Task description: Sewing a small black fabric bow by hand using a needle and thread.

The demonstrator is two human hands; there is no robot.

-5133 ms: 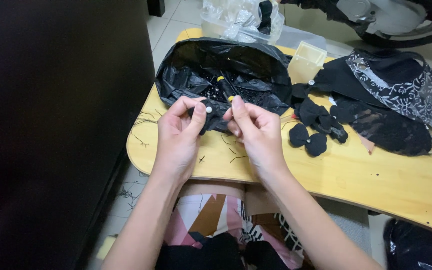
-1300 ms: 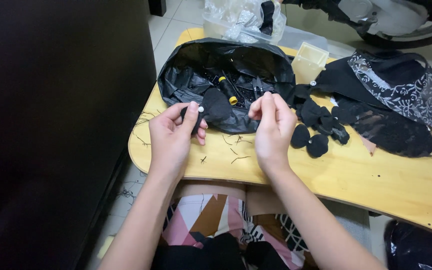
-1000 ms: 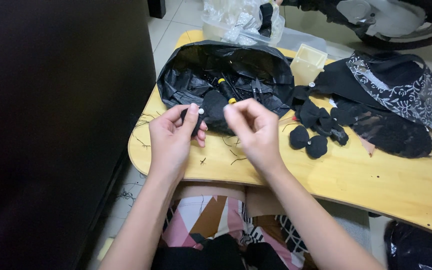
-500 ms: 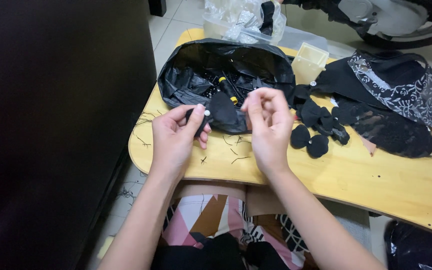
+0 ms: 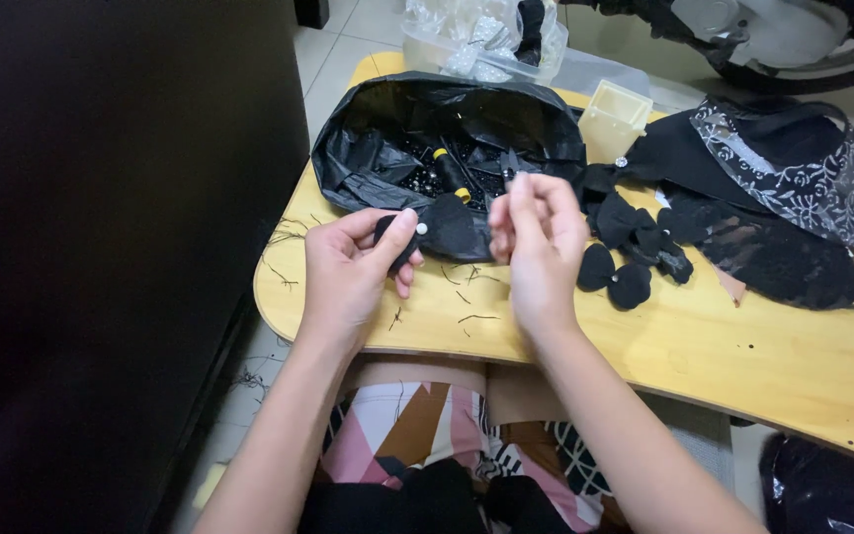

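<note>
Black fabric bow [image 5: 394,237] pinched in left hand [image 5: 348,272], right hand [image 5: 536,237] fingertips together, perhaps on thread.

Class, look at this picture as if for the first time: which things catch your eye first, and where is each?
At the centre, the left hand pinches a small black fabric piece with a pearl bead, beside the raised right hand. Behind them an open black plastic bag lies on the wooden table, with black lace fabric at the right.

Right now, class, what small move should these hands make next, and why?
Probably bring the right hand back to the small black fabric piece pinched in the left hand: it carries a pale bead, and the right fingertips are raised just beside it, pinched together.
</note>
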